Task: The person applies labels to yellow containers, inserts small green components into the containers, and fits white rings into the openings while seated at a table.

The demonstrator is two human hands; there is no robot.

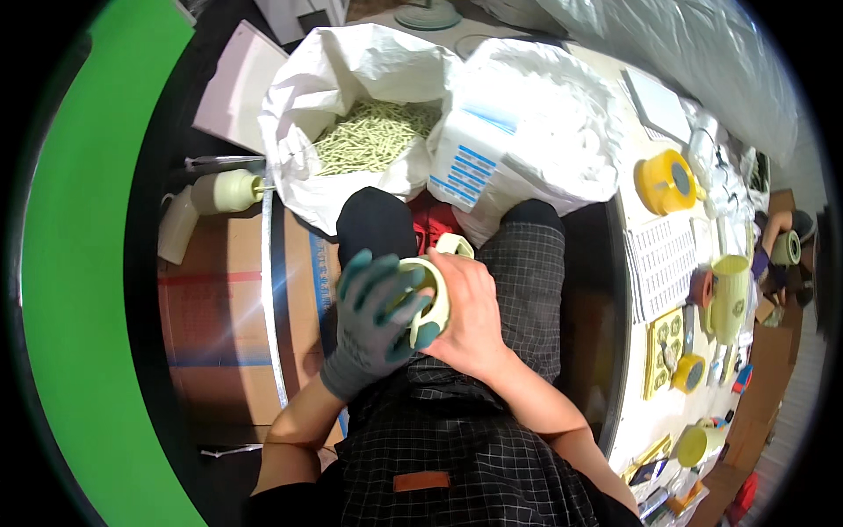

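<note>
Over my lap I hold a pale yellow-green hollow plastic piece (442, 299) with a round opening and a curved rim. My bare right hand (471, 318) is closed around its right side. A loop-shaped part (455, 244) in the same colour shows just above that hand. My left hand (373, 316), in a grey and teal glove, lies against the left side of the piece. Its fingers are spread near the opening, and its thumb touches the lower rim. Part of the piece is hidden behind both hands.
Ahead stand a white sack (303, 132) of thin pale-green sticks and another (580, 176) with white contents. A blue-and-white packet (474, 158) leans there. Cardboard boxes (219, 307) and a pale bottle-shaped device (226, 191) are left. The right-hand table (628, 430) carries tape rolls (667, 182) and a pale-green pitcher-like piece (729, 299).
</note>
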